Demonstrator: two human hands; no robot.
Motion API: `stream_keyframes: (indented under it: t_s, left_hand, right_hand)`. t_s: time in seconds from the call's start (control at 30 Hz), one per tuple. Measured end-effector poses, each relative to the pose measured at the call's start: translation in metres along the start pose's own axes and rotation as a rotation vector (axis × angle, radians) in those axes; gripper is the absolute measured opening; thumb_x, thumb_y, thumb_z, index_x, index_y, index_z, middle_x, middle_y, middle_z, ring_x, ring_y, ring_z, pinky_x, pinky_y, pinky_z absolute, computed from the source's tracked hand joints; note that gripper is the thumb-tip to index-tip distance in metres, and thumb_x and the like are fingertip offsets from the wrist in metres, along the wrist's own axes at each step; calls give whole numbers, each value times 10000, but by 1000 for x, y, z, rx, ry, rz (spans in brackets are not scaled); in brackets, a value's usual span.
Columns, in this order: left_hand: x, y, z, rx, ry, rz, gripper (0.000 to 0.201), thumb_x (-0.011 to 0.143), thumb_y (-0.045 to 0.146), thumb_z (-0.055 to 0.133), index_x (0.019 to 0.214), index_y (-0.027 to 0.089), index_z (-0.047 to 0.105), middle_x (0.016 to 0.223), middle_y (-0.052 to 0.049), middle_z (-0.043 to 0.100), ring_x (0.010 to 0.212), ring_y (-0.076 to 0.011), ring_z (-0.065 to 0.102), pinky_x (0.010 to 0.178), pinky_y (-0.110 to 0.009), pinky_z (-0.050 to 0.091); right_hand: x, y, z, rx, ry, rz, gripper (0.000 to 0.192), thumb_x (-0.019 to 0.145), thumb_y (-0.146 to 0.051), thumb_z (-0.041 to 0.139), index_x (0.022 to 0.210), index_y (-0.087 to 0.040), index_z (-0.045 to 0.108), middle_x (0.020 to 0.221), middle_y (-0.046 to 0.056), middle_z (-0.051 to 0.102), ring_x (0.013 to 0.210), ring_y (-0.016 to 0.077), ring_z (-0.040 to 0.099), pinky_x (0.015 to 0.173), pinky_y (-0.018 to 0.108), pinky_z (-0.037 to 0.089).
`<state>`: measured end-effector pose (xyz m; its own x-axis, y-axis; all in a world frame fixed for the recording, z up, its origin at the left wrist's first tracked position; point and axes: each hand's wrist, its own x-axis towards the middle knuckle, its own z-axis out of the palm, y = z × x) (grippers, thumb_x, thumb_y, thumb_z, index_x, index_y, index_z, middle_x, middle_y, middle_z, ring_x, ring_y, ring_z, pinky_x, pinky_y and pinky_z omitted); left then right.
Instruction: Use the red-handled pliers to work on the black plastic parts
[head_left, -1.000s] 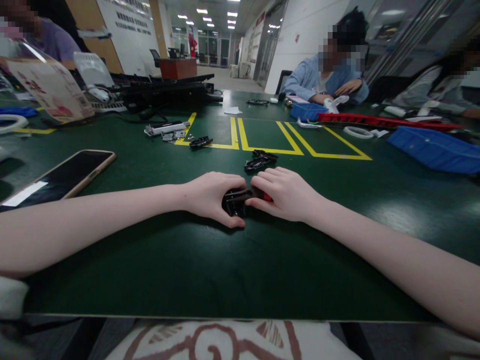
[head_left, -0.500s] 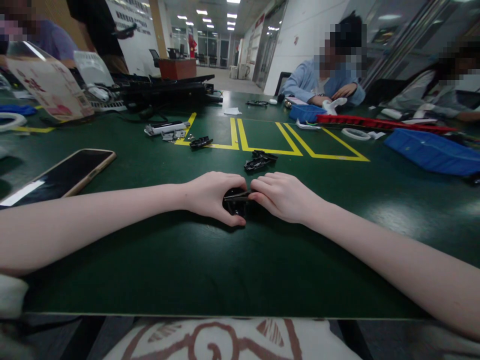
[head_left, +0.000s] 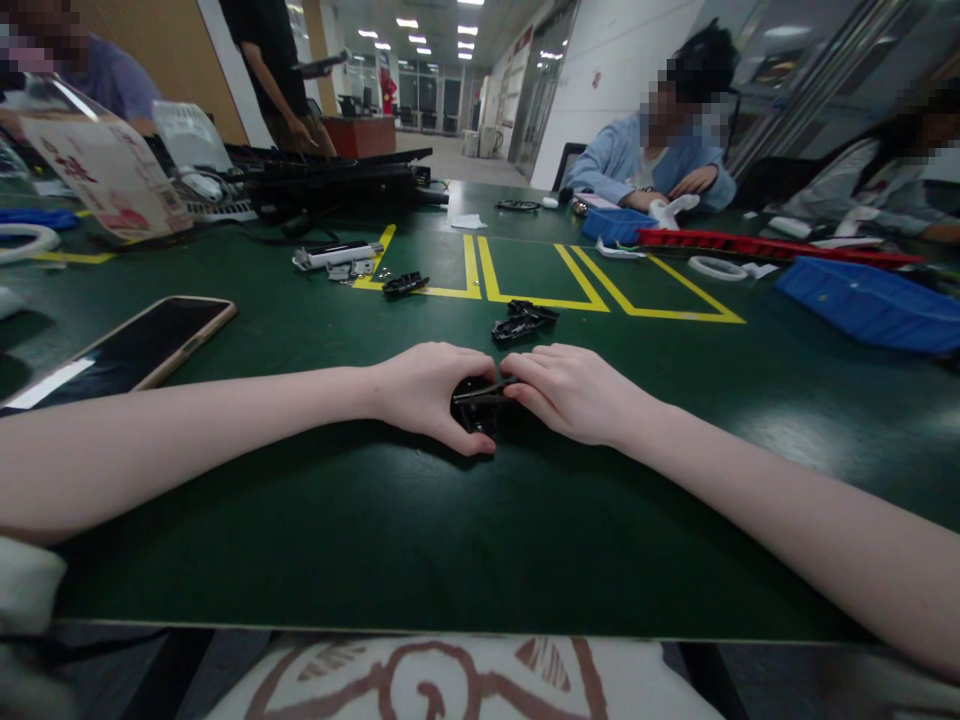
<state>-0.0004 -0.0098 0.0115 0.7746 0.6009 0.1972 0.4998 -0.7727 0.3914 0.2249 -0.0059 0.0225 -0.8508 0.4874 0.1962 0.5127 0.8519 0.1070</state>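
Observation:
My left hand point(head_left: 439, 395) curls around a small black plastic part point(head_left: 480, 415) on the green table, thumb on its near side and fingers on its far side. My right hand point(head_left: 566, 393) is closed, with thumb and forefinger pinching the end of a thin dark strip point(head_left: 487, 393). This strip lies across the top of the black part, between the two hands. Whether it is joined to the part I cannot tell. Just beyond the hands rests another black plastic piece point(head_left: 523, 320), and a smaller black piece point(head_left: 405, 284) lies farther left.
A phone point(head_left: 127, 350) lies to the left. White and metal parts point(head_left: 337, 258) sit by yellow tape outlines point(head_left: 536, 300). Blue bins point(head_left: 862, 300), a long red strip point(head_left: 780, 247) and a bottle point(head_left: 105, 180) stand farther off. Across the table sits a person point(head_left: 652, 165).
The thin strip's right end, in my right fingers, has tipped up slightly. My left hand still surrounds the black part. In the background, a standing person has shifted to the right.

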Motion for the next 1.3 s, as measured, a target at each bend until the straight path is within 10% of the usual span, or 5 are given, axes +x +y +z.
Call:
stream_keyframes:
  t_s: [0.8,1.3]
  left_hand:
    - [-3,3,1,36,72,-105,796,599,796,735,1078,172,618,1026,-63,664,902,-236,635,702,-290,441]
    - [-16,-1,-12,186,-17,9,507,823,595,664,1133,194,646,995,-42,628,799,-165,609,672,-256,420]
  right_hand:
    - [0,0,2,-37,0,70,412,1036,-436,314,938,-160,603,869,102,664,768,227,546,695,339,337]
    - [-21,7,0,112,71,66,404,1015,-456,353,980,-157,623,906,110,660,805,234,549,729,354,372]
